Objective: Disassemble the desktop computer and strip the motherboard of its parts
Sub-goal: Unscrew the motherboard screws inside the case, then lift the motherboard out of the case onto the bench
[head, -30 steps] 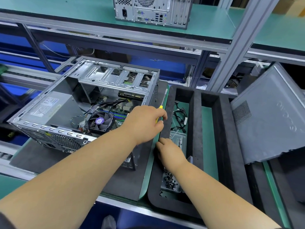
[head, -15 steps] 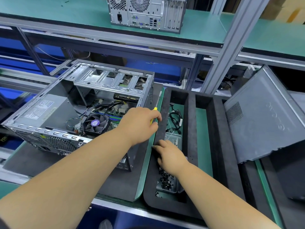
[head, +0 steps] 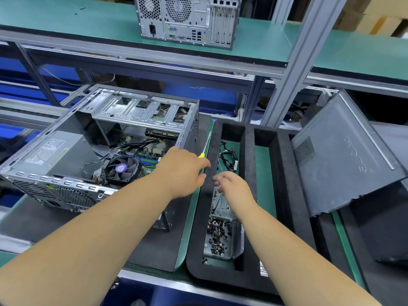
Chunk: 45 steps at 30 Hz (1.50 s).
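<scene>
Left hand (head: 183, 171) grip closed around a yellow screwdriver (head: 204, 149) beside the open computer (head: 99, 151), right hand (head: 231, 184) blurry over the black tray (head: 247, 151), grip loosely curled, holding nothing seen.

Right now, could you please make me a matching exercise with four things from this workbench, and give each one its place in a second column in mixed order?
Things:
1. screwdriver
2. black screws
3. closed computer tower
4. cooling fan

Places:
A. on the upper green shelf
B. inside the open computer case
C. in the left hand
D. in a clear container in the black foam tray

Pairs: 1-C, 2-D, 3-A, 4-B
</scene>
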Each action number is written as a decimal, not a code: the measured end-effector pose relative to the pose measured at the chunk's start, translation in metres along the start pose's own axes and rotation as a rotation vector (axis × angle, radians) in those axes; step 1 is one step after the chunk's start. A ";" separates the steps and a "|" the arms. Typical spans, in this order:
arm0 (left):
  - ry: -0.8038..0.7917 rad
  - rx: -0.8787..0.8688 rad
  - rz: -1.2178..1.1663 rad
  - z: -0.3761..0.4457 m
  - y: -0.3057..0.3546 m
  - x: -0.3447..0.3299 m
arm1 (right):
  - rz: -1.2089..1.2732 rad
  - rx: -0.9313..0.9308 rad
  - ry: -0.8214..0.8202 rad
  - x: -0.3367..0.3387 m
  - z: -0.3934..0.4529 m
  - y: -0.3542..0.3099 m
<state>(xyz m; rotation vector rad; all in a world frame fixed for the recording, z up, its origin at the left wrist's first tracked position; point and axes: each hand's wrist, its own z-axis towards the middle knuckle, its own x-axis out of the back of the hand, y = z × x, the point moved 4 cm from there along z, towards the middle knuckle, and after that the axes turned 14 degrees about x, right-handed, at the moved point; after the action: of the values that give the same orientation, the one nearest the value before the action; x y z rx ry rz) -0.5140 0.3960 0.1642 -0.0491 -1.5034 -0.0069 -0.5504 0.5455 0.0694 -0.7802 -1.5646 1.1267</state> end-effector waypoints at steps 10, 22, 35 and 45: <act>-0.078 0.000 -0.189 -0.004 -0.003 0.005 | 0.436 0.075 -0.155 -0.018 0.000 -0.037; 0.028 0.213 -0.484 -0.008 -0.116 0.031 | -0.624 -0.175 -0.220 -0.056 0.006 -0.001; -0.080 0.326 -0.523 -0.012 -0.264 0.031 | -0.667 0.023 0.206 -0.040 0.030 -0.073; -0.380 0.147 -0.264 0.015 -0.273 0.005 | -0.915 0.432 -0.559 -0.188 0.049 -0.180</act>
<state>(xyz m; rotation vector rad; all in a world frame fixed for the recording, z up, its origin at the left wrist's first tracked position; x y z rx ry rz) -0.5381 0.1241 0.1779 0.2806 -1.8769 -0.1039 -0.5354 0.3004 0.1680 0.5663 -1.7294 0.9354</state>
